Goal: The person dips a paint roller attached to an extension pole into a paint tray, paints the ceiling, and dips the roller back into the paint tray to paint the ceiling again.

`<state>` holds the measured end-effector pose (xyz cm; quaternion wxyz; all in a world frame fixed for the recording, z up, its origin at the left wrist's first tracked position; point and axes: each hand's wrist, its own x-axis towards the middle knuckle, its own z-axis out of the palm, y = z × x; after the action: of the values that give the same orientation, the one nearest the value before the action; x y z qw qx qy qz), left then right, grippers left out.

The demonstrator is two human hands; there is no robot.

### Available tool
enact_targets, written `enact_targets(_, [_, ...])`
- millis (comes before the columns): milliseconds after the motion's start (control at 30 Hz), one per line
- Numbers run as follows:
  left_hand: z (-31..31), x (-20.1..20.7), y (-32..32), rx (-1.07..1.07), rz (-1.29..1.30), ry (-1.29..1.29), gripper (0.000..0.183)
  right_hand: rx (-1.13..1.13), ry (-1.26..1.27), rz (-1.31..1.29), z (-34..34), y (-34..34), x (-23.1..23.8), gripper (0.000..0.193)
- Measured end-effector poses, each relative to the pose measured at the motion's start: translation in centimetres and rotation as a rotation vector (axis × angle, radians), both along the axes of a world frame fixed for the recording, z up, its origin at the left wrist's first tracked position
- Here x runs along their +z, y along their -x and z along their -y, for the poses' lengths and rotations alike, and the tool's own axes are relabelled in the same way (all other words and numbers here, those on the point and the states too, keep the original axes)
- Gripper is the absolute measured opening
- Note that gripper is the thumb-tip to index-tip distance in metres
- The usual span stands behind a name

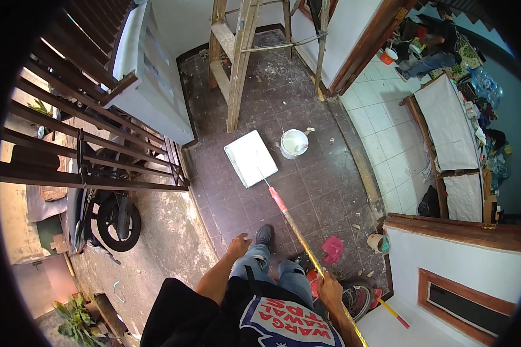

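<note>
My right hand (pixel 330 290) is wrapped round the yellow extension pole of a paint roller (pixel 300 236). The pole slants forward to a red grip and a thin wire frame, which reaches into a white paint tray (pixel 241 163) on the dark tiled floor. The roller's head is hard to make out, white against white. My left hand (pixel 238 246) hangs beside my left knee, fingers apart, holding nothing. To the right of the tray stands a white bucket (pixel 294 144) with white paint inside.
A wooden stepladder (pixel 237 75) stands ahead. Slatted railings (pixel 98 156) and a parked motorcycle (pixel 117 220) are on the left. A pink plastic bag (pixel 332 249) and a small pail (pixel 378 243) lie at right. Through the doorway, another person (pixel 431 61) sits low among belongings.
</note>
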<state>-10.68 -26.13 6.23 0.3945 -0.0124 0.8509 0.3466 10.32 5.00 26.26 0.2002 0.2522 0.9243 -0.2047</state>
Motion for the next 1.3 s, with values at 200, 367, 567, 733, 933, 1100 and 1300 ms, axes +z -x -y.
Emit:
enact_targets(200, [0.7, -0.5, -0.1, -0.049, 0.03, 0.066, 0.054, -0.097, 0.031, 0.12, -0.4, -5.8, 2.3, 0.041])
enact_targets(367, [0.3, 0.4, 1.4, -0.01, 0.025, 0.043, 0.052, -0.153, -0.016, 0.232, 0.8, -5.4, 0.4, 0.041])
enact_targets(567, [-0.1, 1.1, 2.8, 0.0, -0.012, 0.037, 0.052, -0.121, 0.029, -0.007, 2.3, 2.3, -3.2, 0.039])
enact_targets(733, [-0.6, 1.9, 3.3, 0.01, -0.025, 0.03, 0.054, -0.072, -0.001, 0.059, 1.5, 3.5, -1.7, 0.039])
enact_targets(933, [0.1, -0.4, 1.6, -0.011, 0.027, 0.04, 0.054, -0.117, 0.025, 0.081, -0.4, -3.9, 1.0, 0.034])
enact_targets(1100, [1.3, -4.3, 0.2, -0.165, -0.004, 0.125, 0.063, -0.136, -0.022, 0.348, -0.1, -7.6, -0.8, 0.034])
enact_targets(1300, [1.5, -4.7, 2.2, -0.492, -0.282, -0.158, 0.026, -0.113, -0.111, 0.259, -2.0, 1.1, 3.7, 0.03])
